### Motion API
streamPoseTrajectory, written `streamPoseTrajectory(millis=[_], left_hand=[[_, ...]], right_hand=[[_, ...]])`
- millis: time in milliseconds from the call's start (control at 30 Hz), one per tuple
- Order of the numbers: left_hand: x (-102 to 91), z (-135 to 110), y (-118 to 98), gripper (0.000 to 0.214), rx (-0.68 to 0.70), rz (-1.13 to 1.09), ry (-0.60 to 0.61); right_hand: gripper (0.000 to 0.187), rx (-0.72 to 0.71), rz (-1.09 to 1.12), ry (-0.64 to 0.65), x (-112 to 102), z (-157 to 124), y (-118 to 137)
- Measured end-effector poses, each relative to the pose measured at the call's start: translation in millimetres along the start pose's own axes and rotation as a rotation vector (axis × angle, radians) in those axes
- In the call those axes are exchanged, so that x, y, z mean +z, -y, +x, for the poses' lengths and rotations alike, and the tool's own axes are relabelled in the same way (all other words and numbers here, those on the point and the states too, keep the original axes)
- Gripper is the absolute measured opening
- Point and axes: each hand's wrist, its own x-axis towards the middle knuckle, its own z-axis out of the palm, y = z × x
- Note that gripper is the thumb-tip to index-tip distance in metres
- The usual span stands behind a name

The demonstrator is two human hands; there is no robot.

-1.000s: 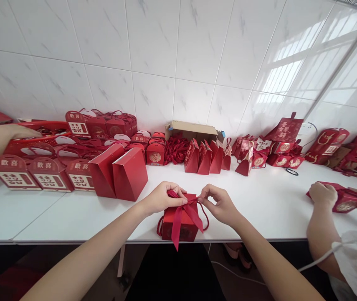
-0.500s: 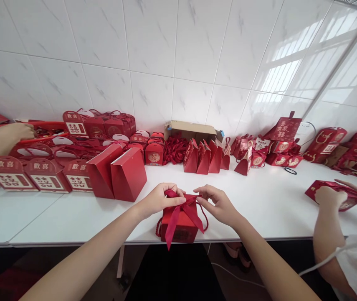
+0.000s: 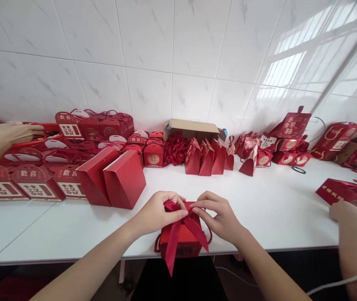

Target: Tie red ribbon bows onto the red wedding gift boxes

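Observation:
At the front edge of the table sits a small red gift box (image 3: 184, 239) with twisted cord handles at its sides. A dark red satin ribbon (image 3: 174, 239) is tied on its top, two tails hanging down the front. My left hand (image 3: 162, 212) pinches the ribbon's left loop near the knot between thumb and fingers. From the other side, my right hand (image 3: 218, 213) closes thumb and index finger on the ribbon just right of the knot. The knot itself is partly covered by my fingertips.
Two plain red boxes (image 3: 125, 177) and rows of printed boxes (image 3: 37, 182) stand left. Behind lie a ribbon heap (image 3: 177, 149), an open carton (image 3: 193, 125) and slanted boxes (image 3: 208, 159). Co-workers' hands are at a red basket (image 3: 51, 130) and another box (image 3: 344, 194).
My right fingers have come in closer to the knot, towards my left hand. The view has shifted, so the box appears lower. The right co-worker's box has turned.

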Motion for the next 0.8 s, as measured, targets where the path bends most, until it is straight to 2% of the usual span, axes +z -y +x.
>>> streamPoseTrajectory(millis=[133, 233, 467, 800], left_hand=[[8.9, -9, -7, 0.016, -0.057, 0.087, -0.111], [13.9, -13, -5, 0.014, -0.065, 0.106, -0.149], [13.6, -9, 12, 0.011, -0.107, 0.038, -0.137], [3.5, 1, 17, 0.013, -0.134, -0.017, -0.089]], right_hand=[[0.016, -0.049, -0.038, -0.049, 5, -5, 2], [0.015, -0.04, -0.027, -0.087, 10, -8, 2], [0.018, -0.033, -0.092, -0.247, 25, -8, -3], [0.016, 0.07, -0.084, -0.287, 25, -12, -10]])
